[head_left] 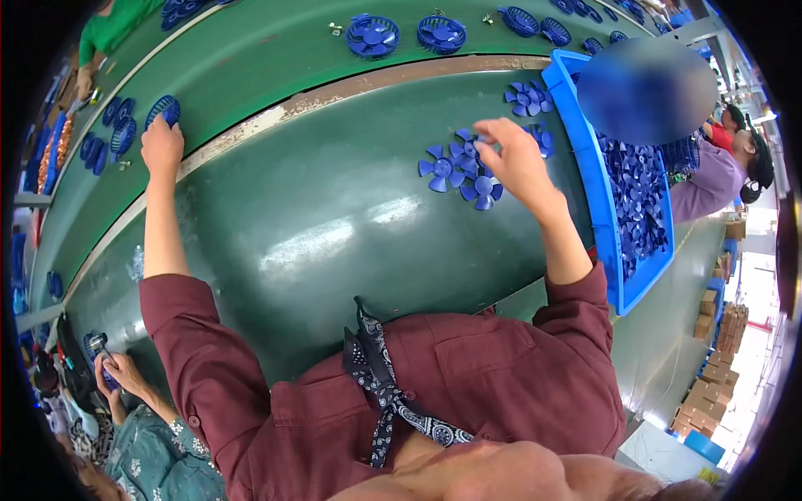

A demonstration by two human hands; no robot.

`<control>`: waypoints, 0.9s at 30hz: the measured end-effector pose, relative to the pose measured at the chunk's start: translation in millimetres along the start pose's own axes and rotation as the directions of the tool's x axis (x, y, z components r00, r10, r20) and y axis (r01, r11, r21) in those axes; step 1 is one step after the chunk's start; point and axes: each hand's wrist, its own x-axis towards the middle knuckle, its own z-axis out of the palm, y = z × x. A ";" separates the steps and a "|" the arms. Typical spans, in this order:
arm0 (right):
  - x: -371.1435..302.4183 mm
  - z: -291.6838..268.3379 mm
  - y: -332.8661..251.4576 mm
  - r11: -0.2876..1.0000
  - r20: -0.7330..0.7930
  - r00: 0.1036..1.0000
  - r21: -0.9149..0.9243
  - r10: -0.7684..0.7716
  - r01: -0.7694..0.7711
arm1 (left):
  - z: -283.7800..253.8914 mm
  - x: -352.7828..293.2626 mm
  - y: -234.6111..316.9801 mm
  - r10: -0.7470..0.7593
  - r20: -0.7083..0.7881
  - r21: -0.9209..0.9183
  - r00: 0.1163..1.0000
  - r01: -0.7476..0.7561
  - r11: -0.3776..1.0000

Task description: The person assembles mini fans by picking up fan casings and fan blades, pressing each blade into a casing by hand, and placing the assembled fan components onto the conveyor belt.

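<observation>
At the far left, my left hand [163, 152] reaches over the pale strip to the green belt. Its fingers are closed on the near edge of a round blue fan guard [162, 106]. On the right side of the table my right hand [518, 165] hovers over several loose blue fan blades [441, 169]. Its thumb and index finger are apart, and nothing shows between them. Part of the blade group lies hidden under that hand. Another blue fan blade [528, 98] lies just beyond it.
A blue crate [603, 196] heaped with small fan blades [637, 200] stands at my right. Across the green belt [276, 50] lie several fan guards with blades [373, 37]. A co-worker's hands [125, 374] work at lower left; a person in purple [710, 184] is at right.
</observation>
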 end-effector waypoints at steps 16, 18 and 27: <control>-20.9 43.4 -44.1 0.921 0.013 0.941 -0.200 -0.338 0.333 | -167.9 -233.0 158.9 0.616 0.093 -0.432 0.783 -0.525 0.733; -32.5 34.5 -51.8 0.966 -0.030 0.984 0.186 -0.178 0.180 | -174.2 -246.1 164.8 0.640 0.124 -0.464 0.758 -0.526 0.713; -62.5 42.2 -61.8 0.957 0.101 0.952 0.009 -0.290 0.290 | -142.1 -231.6 149.2 0.183 0.173 -0.504 0.968 -0.072 0.861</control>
